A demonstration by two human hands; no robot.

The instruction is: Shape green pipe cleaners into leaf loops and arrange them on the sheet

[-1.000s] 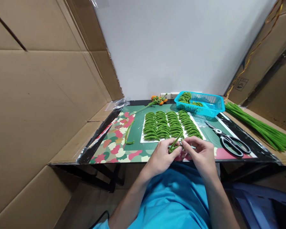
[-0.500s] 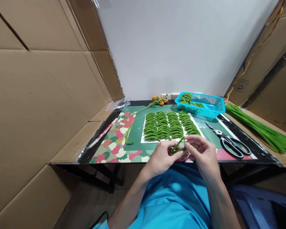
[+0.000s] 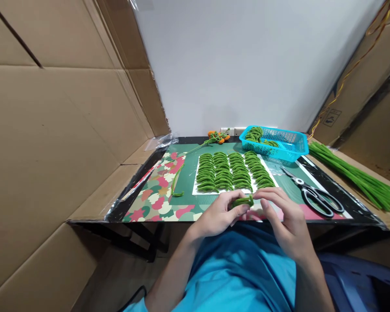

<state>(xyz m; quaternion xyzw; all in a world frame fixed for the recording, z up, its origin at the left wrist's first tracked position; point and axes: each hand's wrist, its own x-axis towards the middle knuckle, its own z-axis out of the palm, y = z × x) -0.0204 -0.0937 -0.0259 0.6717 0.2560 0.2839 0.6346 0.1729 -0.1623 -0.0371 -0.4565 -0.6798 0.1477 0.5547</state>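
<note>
My left hand (image 3: pixel 219 214) is closed on a folded green pipe cleaner (image 3: pixel 242 201), pinched between thumb and fingers just above the table's front edge. The piece lies roughly level, its bent end pointing right. My right hand (image 3: pixel 286 214) is open, thumb and index finger apart, with the index fingertip at or very near that end. Beyond both hands, a white sheet (image 3: pixel 195 190) carries four columns of curved, leaf-like green pieces (image 3: pixel 223 173). A single bent green pipe cleaner (image 3: pixel 173 184) lies left of the sheet.
Black-handled scissors (image 3: pixel 315 197) lie partly open at the right. A blue basket (image 3: pixel 290 149) with green pieces stands at the back, near an orange flower stem (image 3: pixel 219 137). Long green pipe cleaners (image 3: pixel 354 175) lie far right. A cardboard wall (image 3: pixel 68 130) borders the left.
The pipe cleaner's upright arm has been folded down against the rest in my left hand. My right hand has moved slightly right, its thumb and index finger spreading apart.
</note>
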